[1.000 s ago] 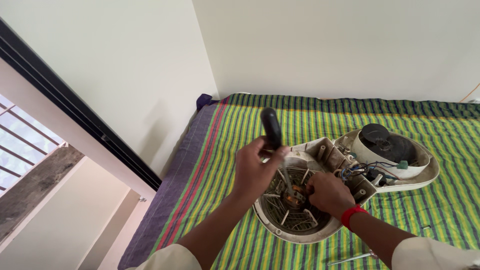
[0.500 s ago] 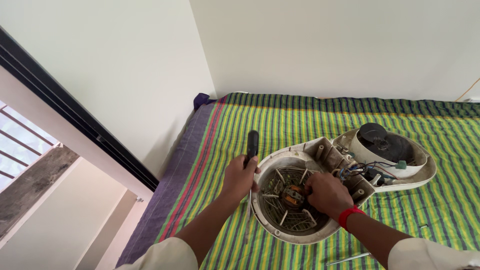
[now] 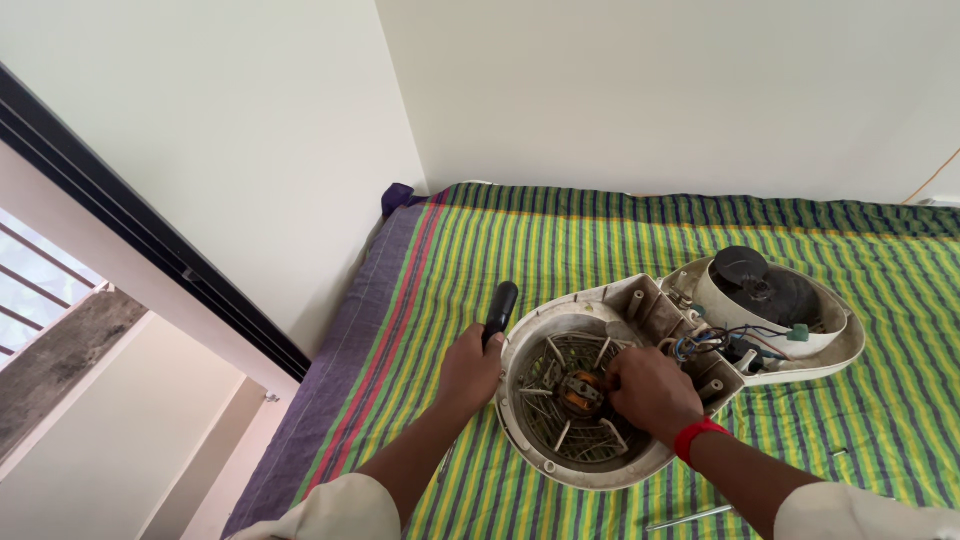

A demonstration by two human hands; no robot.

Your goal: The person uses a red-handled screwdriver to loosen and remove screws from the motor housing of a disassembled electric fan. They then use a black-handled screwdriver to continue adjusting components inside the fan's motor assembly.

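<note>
An opened white plastic appliance housing (image 3: 640, 300) lies on the striped cloth, with a round grille section and a small copper-wound motor (image 3: 578, 392) in its middle. My right hand (image 3: 650, 392), red band at the wrist, rests on the grille with fingertips at the motor. My left hand (image 3: 470, 368) sits just left of the housing rim, shut on a screwdriver with a black handle (image 3: 500, 308) that points up and away. The screwdriver's shaft is hidden by the hand. Behind the grille sit loose coloured wires (image 3: 730, 345) and a black round part (image 3: 745, 270).
A green, yellow and purple striped cloth (image 3: 560, 240) covers the mattress, which ends at white walls behind and at the left. A dark-framed window (image 3: 130, 240) lies at the left. A thin metal rod (image 3: 690, 518) and small screws lie on the cloth near my right forearm.
My left hand has come down from above the housing to its left side, lowering the screwdriver to the cloth. My right hand has stayed on the motor.
</note>
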